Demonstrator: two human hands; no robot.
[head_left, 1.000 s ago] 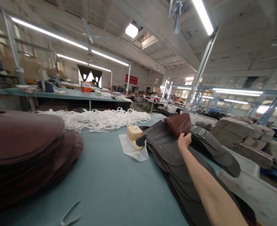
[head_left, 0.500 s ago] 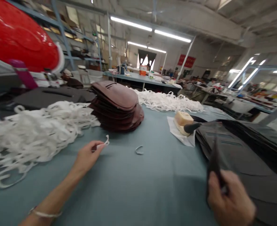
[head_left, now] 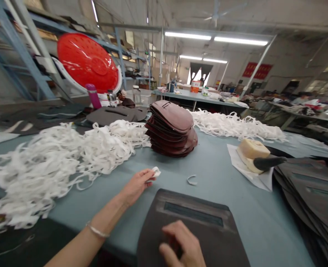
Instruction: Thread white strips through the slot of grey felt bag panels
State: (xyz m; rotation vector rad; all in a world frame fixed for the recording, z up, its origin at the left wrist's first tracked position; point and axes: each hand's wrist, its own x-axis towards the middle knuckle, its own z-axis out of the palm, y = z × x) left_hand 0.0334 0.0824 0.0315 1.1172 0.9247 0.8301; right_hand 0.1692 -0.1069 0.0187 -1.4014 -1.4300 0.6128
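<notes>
My left hand (head_left: 137,185) pinches a short white strip (head_left: 156,171) between thumb and fingers, above the blue-green table cover. A dark grey panel (head_left: 208,241) with a rectangular slot near its far edge lies flat in front of me. Over this panel is my right hand (head_left: 183,244), its fingers bent and apart with nothing between them; whether it touches the panel I cannot tell. A small curved white scrap (head_left: 192,180) lies beyond the panel. Farther back stands a stack of dark brown slotted pieces (head_left: 172,126).
White strips are heaped at left (head_left: 49,159) and in a second pile (head_left: 236,124) at the back. A yellowish block (head_left: 253,150) and a dark-handled tool (head_left: 269,162) rest on white paper (head_left: 233,155). Stacked dark grey panels (head_left: 314,196) occupy the right side.
My right hand has brought a dark grey panel from the right side to the table in front of me and loosened its grip. My left hand still holds the white strip. The view has turned left.
</notes>
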